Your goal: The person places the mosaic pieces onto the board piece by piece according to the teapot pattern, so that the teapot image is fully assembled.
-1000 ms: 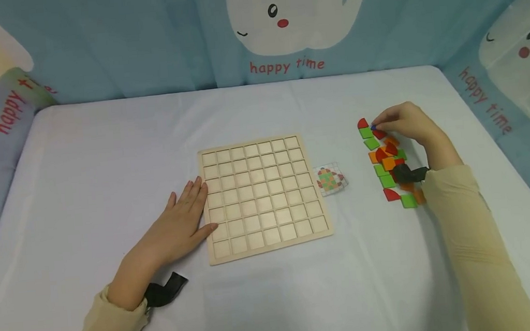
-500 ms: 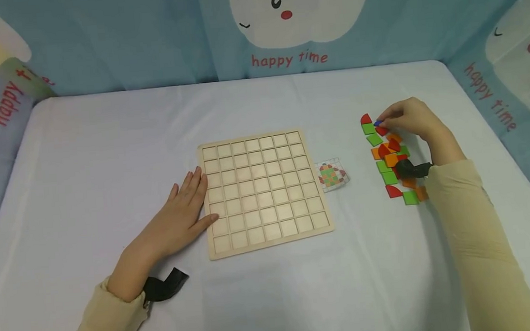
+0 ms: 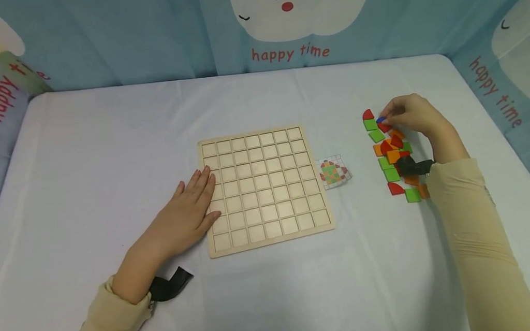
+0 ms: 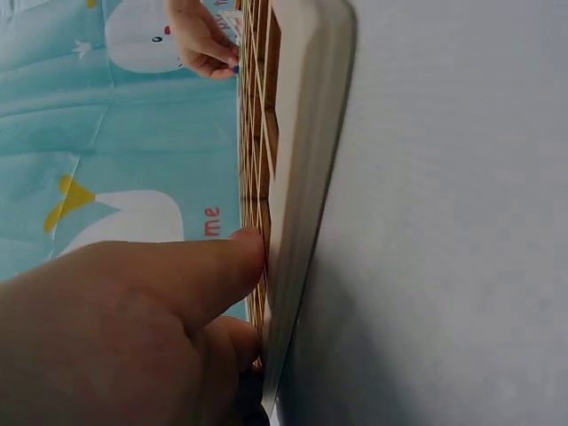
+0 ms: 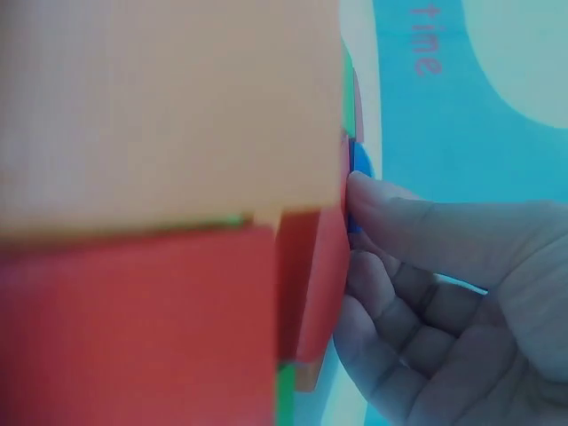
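Observation:
My left hand [image 3: 180, 221] lies with its fingers straight on the left edge of a wooden grid board [image 3: 271, 247]; its thumb [image 4: 213, 271] touches the rim in the left wrist view. Bare square cells show across the board. Over at the right, my right hand [image 3: 412, 114] pinches a small blue tile [image 3: 381, 120] between thumb and fingers, at the far end of a heap of coloured tiles. Beside it are a red quarter-round tile [image 3: 367, 115] and a green square tile [image 3: 371, 125]. In the right wrist view the blue tile [image 5: 362, 161] is partly covered by the thumb.
A small card [image 3: 334, 172] with a coloured grid pattern touches the board's right side. Red, green and orange tiles [image 3: 392, 174] lie loosely heaped, some overlapping, near my right wrist. Behind the white table [image 3: 117, 125] hangs a blue printed curtain [image 3: 142, 35].
My left fingertips have slid a little further over the board's edge. The right hand keeps its pinch on the blue tile, moving only slightly. The head view has shifted a bit.

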`<move>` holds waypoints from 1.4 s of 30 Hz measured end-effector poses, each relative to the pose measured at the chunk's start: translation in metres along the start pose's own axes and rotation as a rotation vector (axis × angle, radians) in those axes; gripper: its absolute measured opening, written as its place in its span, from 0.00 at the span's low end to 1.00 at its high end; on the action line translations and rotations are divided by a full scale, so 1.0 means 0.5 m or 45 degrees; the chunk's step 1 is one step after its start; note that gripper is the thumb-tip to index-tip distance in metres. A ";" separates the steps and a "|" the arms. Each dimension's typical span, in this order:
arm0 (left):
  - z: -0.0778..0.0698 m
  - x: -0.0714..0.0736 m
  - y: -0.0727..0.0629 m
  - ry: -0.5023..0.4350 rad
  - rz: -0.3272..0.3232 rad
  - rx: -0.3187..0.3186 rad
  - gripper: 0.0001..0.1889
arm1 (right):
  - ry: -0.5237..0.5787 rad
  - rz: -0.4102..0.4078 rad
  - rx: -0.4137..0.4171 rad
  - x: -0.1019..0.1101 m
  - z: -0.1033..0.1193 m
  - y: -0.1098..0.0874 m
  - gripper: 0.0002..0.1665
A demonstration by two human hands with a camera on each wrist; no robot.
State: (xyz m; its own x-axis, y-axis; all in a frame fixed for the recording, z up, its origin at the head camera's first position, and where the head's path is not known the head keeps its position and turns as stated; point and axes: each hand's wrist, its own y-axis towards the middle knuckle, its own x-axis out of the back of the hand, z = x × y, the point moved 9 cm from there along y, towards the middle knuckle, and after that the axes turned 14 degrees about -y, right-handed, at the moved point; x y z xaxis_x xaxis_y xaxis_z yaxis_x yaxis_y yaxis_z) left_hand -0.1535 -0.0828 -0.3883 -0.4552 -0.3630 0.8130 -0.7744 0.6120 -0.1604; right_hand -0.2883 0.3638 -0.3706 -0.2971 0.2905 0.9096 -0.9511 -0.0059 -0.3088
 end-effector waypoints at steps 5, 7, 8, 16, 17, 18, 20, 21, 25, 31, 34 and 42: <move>-0.003 -0.002 -0.003 0.010 0.010 0.003 0.36 | -0.003 0.006 0.019 -0.006 0.005 0.000 0.15; -0.005 -0.002 -0.002 0.015 0.017 0.000 0.35 | 0.001 0.011 0.017 -0.010 0.004 -0.001 0.14; -0.006 -0.002 -0.002 0.017 0.020 -0.002 0.35 | 0.007 0.011 0.011 -0.012 0.004 -0.002 0.14; -0.003 -0.011 -0.001 0.027 0.048 0.007 0.33 | 0.074 -0.164 -0.004 0.012 0.023 -0.034 0.17; -0.002 -0.012 0.001 0.036 0.048 0.006 0.33 | 0.103 -0.199 0.013 0.020 0.032 -0.040 0.16; -0.002 -0.013 0.002 0.042 0.046 0.005 0.33 | 0.133 -0.230 0.037 0.028 0.044 -0.046 0.16; 0.000 -0.013 0.005 0.053 0.041 0.006 0.32 | 0.208 -0.279 0.097 0.042 0.074 -0.054 0.14; 0.001 -0.014 0.007 0.055 0.040 0.007 0.32 | 0.254 -0.295 0.124 0.048 0.090 -0.057 0.12; 0.002 -0.011 0.014 0.048 0.040 -0.001 0.33 | 0.437 -0.326 0.218 0.064 0.159 -0.063 0.05; 0.000 -0.004 0.023 0.003 0.033 -0.048 0.33 | 0.609 -0.361 0.319 0.075 0.253 -0.076 0.04; 0.000 -0.001 0.022 -0.007 0.040 -0.042 0.33 | 0.715 -0.343 0.374 0.072 0.298 -0.079 0.04; 0.001 0.003 0.011 -0.019 0.036 -0.022 0.33 | 0.801 -0.284 0.454 0.049 0.399 -0.076 0.04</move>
State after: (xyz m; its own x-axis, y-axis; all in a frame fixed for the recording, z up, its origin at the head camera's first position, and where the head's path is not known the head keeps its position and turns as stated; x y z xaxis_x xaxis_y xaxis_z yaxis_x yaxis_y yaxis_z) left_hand -0.1585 -0.0802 -0.3882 -0.4831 -0.3556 0.8001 -0.7537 0.6339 -0.1734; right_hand -0.2765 0.1803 -0.2809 -0.0921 0.8116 0.5770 -0.9844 -0.1613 0.0697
